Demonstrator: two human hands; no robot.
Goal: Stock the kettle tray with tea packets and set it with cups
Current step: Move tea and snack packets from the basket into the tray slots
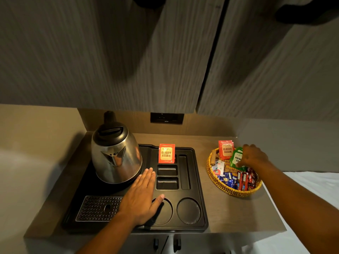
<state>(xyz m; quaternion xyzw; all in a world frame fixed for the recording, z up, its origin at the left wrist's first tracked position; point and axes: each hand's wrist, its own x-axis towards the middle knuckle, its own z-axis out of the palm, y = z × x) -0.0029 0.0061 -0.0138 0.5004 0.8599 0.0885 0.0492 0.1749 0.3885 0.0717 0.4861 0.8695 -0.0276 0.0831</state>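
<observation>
A black kettle tray (199, 182) lies on the wooden counter with a steel kettle (115, 153) at its back left. One red Classic Assam packet (166, 153) stands upright in the tray's rear slot; the two slots in front of it hold nothing. My left hand (142, 197) rests flat and open on the tray, partly covering the left round cup recess. My right hand (252, 155) reaches into a wicker basket (229, 190) at the right and pinches a green tea packet (236, 159). More red Assam packets (226, 149) stand in the basket. No cups are in view.
The basket also holds blue (227, 178), white and dark red sachets (244, 178). A perforated metal drip grid (99, 208) sits at the tray's front left. A wall socket (167, 118) is behind the tray, cabinet doors hang overhead, and white bedding (302, 189) lies right of the counter.
</observation>
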